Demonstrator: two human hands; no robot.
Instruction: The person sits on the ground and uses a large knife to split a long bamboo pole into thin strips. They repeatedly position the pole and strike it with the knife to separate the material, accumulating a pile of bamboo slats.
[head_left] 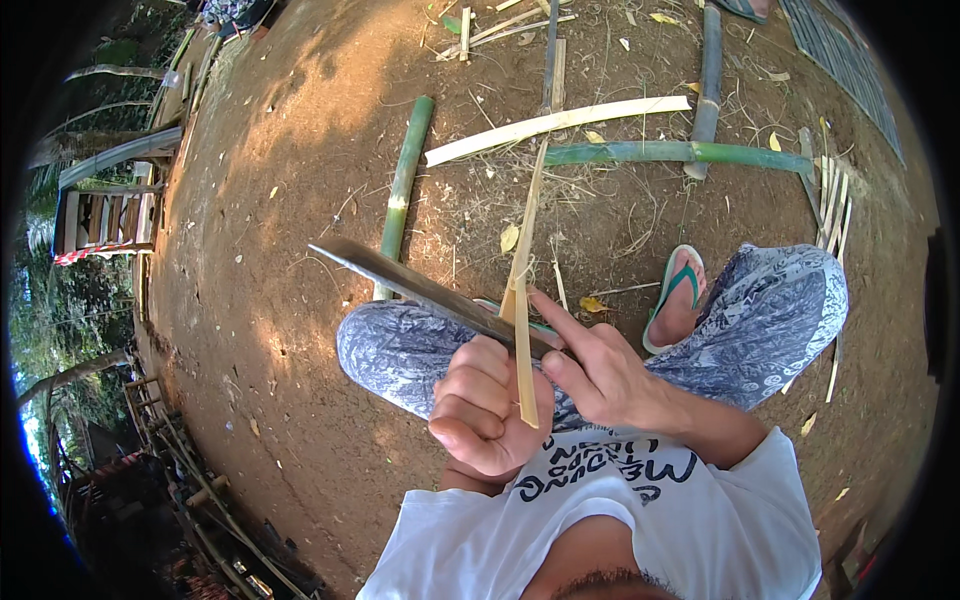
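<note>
A long knife (pixel 405 282) with a dark, broad blade slants from the upper left toward my right hand (pixel 607 372). Its inner end runs between my right thumb and the stretched index finger, and the grip is hidden beneath that hand. A thin pale bamboo strip (pixel 528 235) crosses the blade, one piece passing over it and another meeting its far side. My right index fingertip touches or nearly touches this strip. Closed in a fist, my left hand (pixel 482 405) sits against the blade's near side, beside the strip's lower end. Whatever it grips is hidden.
Beyond my knees lie a green bamboo pole (pixel 405 180), a flat pale slat (pixel 560 122) and a crosswise green pole (pixel 640 152). A grey pole (pixel 707 90) stretches farther away. Several thin strips (pixel 832 205) lie at right. My sandalled foot (pixel 676 300) rests on the dirt.
</note>
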